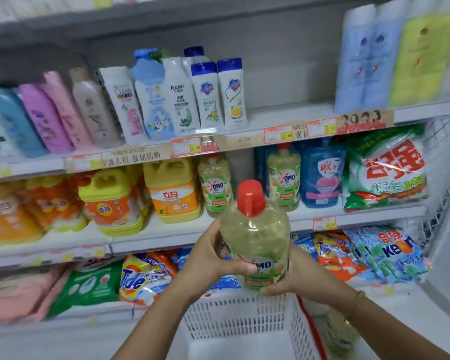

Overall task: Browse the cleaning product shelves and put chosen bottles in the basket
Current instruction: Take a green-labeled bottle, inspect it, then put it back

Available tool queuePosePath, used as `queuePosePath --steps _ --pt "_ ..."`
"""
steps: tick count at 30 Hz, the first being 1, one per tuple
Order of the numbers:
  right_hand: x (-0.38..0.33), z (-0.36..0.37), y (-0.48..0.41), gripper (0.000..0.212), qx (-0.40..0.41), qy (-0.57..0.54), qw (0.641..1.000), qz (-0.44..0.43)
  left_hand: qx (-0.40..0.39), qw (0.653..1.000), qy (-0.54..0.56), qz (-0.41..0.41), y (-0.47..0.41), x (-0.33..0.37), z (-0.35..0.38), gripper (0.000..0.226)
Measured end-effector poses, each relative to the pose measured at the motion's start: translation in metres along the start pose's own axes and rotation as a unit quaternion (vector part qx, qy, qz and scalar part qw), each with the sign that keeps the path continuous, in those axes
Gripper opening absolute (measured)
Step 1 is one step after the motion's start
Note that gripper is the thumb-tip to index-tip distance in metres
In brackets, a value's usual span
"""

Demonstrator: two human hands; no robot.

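In the head view, the left hand (213, 258) and right hand (287, 276) both curl their fingers (270, 291) round the upright red-capped OMO bottle (255, 235), held just above the white basket (239, 315) at 6 o'clock, with the detergent shelf (182, 229) at 12 o'clock behind it.

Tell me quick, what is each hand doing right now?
Left hand: grips the OMO bottle by its side.
Right hand: holds the same bottle near its base.
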State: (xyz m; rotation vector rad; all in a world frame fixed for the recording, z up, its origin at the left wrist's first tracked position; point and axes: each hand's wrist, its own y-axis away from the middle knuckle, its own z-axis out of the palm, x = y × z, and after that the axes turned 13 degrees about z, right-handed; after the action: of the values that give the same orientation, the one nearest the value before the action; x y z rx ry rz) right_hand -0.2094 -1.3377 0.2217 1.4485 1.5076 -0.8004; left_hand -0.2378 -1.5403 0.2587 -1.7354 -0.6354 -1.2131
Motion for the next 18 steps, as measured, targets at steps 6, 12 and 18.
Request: queuePosePath --steps 6,12,18 --pt "-0.016 0.008 -0.015 0.079 0.005 0.024 0.998 -0.063 0.036 0.996 -0.074 0.037 0.025 0.019 -0.012 0.093" --pt "-0.016 0.020 -0.029 0.082 -0.040 0.013 0.998 -0.043 0.047 0.993 -0.094 0.062 0.025 0.023 -0.025 0.096" --pt "-0.002 0.043 -0.036 0.081 -0.146 -0.098 0.984 0.005 0.089 0.990 -0.096 0.050 0.026 0.025 -0.031 0.073"
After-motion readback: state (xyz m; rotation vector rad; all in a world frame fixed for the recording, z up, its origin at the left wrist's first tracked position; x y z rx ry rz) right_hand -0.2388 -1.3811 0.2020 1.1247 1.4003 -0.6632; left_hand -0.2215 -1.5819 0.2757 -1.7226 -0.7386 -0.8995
